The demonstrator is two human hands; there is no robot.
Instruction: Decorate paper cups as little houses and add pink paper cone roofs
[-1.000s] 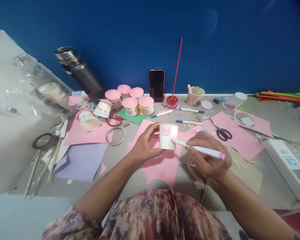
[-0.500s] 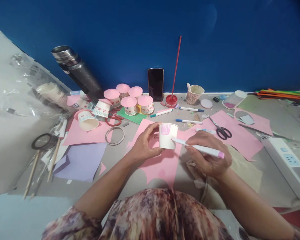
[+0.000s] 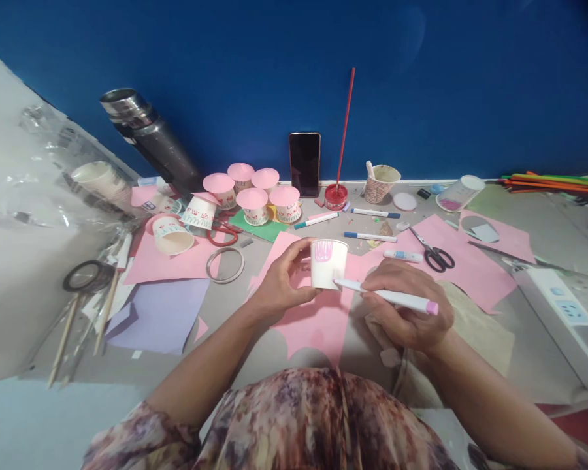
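A small white paper cup [image 3: 328, 269] with a pink scribbled patch near its top edge is gripped by my left hand [image 3: 284, 277] from the left side. My right hand [image 3: 406, 303] holds a white marker pen [image 3: 396, 297] with a pink end. The pen's tip touches the cup low on its right side, where a faint pink line shows. Beneath both hands lies a cut pink paper sheet [image 3: 318, 333]. Just beyond the right hand are a glue stick [image 3: 402, 256] and black-handled scissors [image 3: 437, 254].
Several decorated cups with pink cone tops [image 3: 252, 202] stand at the back left. A phone [image 3: 304, 163] leans on the blue wall beside a red paint pot [image 3: 336, 196] with a stick. Left are a dark thermos [image 3: 157, 143] and tape roll [image 3: 225, 266]; right, a power strip [image 3: 563, 313].
The pen tip has slid down the cup's side, closer to its lower edge, leaving a faint pink line. The right hand moved slightly down and the glue stick shows more fully.
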